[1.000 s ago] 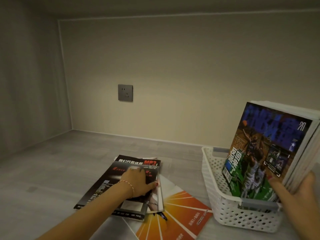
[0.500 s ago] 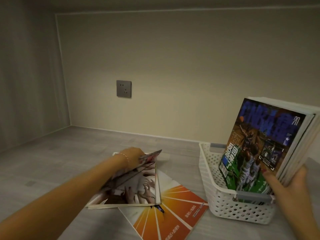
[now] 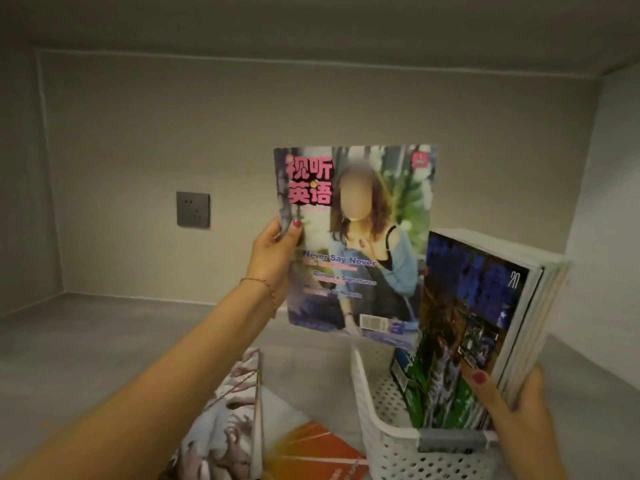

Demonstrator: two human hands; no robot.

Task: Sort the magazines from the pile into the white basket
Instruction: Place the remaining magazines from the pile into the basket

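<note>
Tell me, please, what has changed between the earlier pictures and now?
The left hand took one magazine from the pile and raised it upright above the white basket. A second ago it lay flat under that hand. Unchanged: the right hand keeps holding the standing magazines in the basket, and the orange magazine lies flat.

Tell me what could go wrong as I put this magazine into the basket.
The left hand pinches the raised magazine by one edge only, so it may flop or slip. The stack in the white basket leans on the right hand; letting go could tip it over. The free slot looks narrow, so the magazine's corner may catch on the rim.
</note>
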